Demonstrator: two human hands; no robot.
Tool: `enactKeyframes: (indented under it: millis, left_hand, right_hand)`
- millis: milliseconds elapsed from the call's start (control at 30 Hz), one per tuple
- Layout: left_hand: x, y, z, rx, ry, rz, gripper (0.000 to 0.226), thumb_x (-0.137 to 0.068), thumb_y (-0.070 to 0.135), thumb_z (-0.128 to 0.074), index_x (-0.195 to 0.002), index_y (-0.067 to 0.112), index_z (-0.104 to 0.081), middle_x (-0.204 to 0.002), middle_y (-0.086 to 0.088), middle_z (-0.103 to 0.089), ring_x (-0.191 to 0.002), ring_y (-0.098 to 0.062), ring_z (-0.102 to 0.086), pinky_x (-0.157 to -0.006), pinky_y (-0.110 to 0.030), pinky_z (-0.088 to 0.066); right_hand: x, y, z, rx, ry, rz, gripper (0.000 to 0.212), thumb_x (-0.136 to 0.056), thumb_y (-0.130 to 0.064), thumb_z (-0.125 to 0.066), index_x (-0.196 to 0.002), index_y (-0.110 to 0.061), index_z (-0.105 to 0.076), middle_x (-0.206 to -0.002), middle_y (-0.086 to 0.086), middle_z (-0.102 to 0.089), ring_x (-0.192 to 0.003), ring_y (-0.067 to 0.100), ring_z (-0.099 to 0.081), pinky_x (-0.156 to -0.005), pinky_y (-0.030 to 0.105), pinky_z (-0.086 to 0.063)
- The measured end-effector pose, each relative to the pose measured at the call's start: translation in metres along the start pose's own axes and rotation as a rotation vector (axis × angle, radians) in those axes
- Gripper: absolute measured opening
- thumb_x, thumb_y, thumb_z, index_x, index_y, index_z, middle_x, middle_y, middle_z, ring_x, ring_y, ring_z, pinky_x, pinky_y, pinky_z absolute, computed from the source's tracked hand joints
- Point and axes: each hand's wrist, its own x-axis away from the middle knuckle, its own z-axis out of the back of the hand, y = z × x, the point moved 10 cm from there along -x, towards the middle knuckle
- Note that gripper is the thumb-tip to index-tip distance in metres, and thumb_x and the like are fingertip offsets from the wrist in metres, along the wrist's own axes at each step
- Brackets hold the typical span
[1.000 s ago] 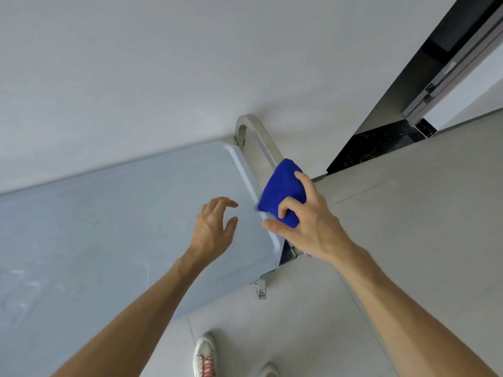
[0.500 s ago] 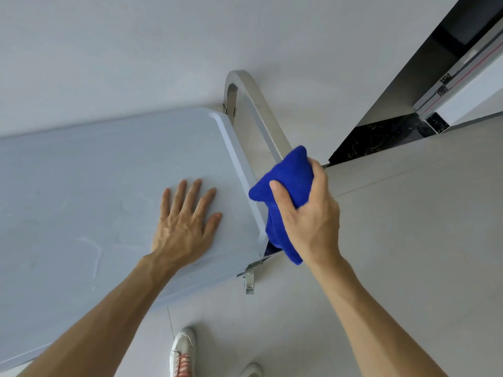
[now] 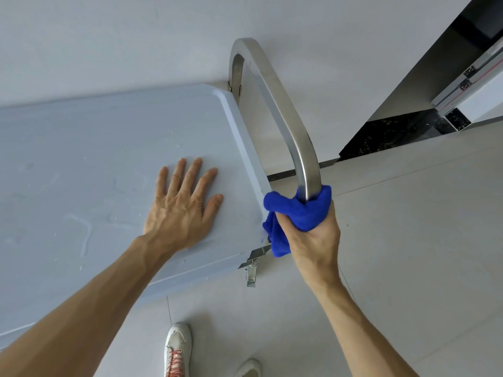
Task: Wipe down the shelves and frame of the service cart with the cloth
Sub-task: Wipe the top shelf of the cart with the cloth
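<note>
While the left hand (image 3: pixel 183 206) lay flat on the service cart's pale blue top shelf (image 3: pixel 95 164), fingers straight and spread and pointing away from the person, its grip was fully open and held nothing. The right hand (image 3: pixel 313 235) had its grip closed tight around a bunched blue cloth (image 3: pixel 296 210), which was wrapped about the near end of the stainless steel handle (image 3: pixel 285 110), just beside the shelf's near right corner. A fold of the cloth hung down below the hand, touching that corner. The handle's long axis ran from the cloth away from the person and toward the upper left, then bent over in a curve to meet the shelf's far right corner. The shelf's long axis stretched off to the left, out of view. A metal bracket (image 3: pixel 251 268) showed under the near corner. Below, 2 white shoes stood on the grey tiled floor (image 3: pixel 408 254), the left shoe (image 3: pixel 177 346) with red laces.
</note>
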Motion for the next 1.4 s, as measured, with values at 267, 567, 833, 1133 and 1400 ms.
enactKeyframes:
  millis: [267, 567, 833, 1133, 1400]
  left_hand:
    - [0.001, 0.002, 0.0, -0.01, -0.003, -0.001, 0.069, -0.098, 0.059, -0.011, -0.158, 0.027, -0.025, -0.167, -0.005, -0.016, -0.155, -0.028, -0.007, -0.124, -0.052, 0.0]
    - [-0.002, 0.0, 0.006, 0.012, 0.019, -0.001, 0.069, -0.096, 0.062, -0.018, -0.153, 0.027, -0.035, -0.163, -0.007, -0.027, -0.152, -0.03, -0.017, -0.123, -0.051, -0.008]
    - [-0.037, -0.025, 0.006, 0.01, -0.047, 0.07, 0.069, -0.095, 0.07, -0.011, -0.156, 0.038, -0.017, -0.168, -0.004, -0.006, -0.154, -0.028, -0.003, -0.121, -0.057, 0.003]
    - [-0.041, -0.025, 0.003, -0.039, -0.035, 0.051, 0.073, -0.094, 0.069, -0.008, -0.156, 0.035, -0.026, -0.165, -0.007, -0.021, -0.154, -0.03, -0.013, -0.12, -0.06, -0.002]
    - [-0.05, -0.024, 0.011, -0.037, 0.015, -0.047, 0.067, -0.094, 0.063, -0.03, -0.142, 0.023, -0.053, -0.148, -0.017, -0.045, -0.145, -0.036, -0.034, -0.116, -0.066, -0.018]
  right_hand:
    - [-0.04, -0.077, 0.001, 0.342, 0.091, 0.156, 0.039, -0.073, -0.035, -0.078, -0.1, -0.041, -0.051, -0.085, -0.037, -0.063, -0.076, -0.01, -0.063, -0.059, 0.001, -0.042]
    - [-0.014, 0.006, 0.007, 0.121, 0.029, -0.038, 0.046, -0.072, -0.012, -0.071, -0.11, -0.021, -0.047, -0.07, 0.008, -0.062, -0.061, 0.038, -0.068, -0.055, 0.052, -0.059]
    - [-0.016, -0.031, 0.004, 0.191, 0.005, 0.035, 0.042, -0.073, -0.021, -0.074, -0.1, -0.041, -0.049, -0.066, -0.003, -0.066, -0.054, 0.019, -0.068, -0.047, 0.035, -0.057]
    - [-0.111, -0.114, -0.05, 0.875, -0.174, 0.075, 0.066, -0.082, -0.04, -0.069, -0.134, -0.029, -0.029, -0.09, -0.011, -0.055, -0.08, 0.018, -0.061, -0.065, 0.034, -0.048]
    - [-0.198, -0.137, -0.117, 0.852, -0.213, 0.094, 0.082, -0.075, -0.055, -0.079, -0.131, -0.024, -0.029, -0.117, 0.001, -0.034, -0.095, 0.026, -0.05, -0.08, 0.036, -0.041]
